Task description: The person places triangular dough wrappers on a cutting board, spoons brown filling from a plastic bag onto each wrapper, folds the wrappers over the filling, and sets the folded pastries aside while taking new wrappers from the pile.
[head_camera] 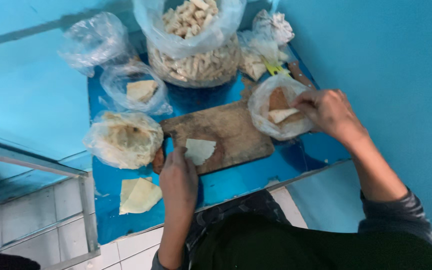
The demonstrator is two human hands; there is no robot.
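A worn wooden cutting board (231, 131) lies on a blue surface. A pale, flat wrapper sheet (199, 150) rests at the board's near edge, and my left hand (178, 176) presses on its left corner with the fingertips. My right hand (327, 111) reaches into a clear plastic bag (271, 102) at the board's right end, fingers closed on a pale piece (282, 115) inside it, next to something brown.
A large bag of pale cut sticks (196, 45) stands at the back. Bags with flat wrappers (124, 139) and a pale block (142, 90) sit left. Loose wrapper sheets (138, 196) lie near the front edge. A knife handle (299, 73) lies back right. Blue wall to the right.
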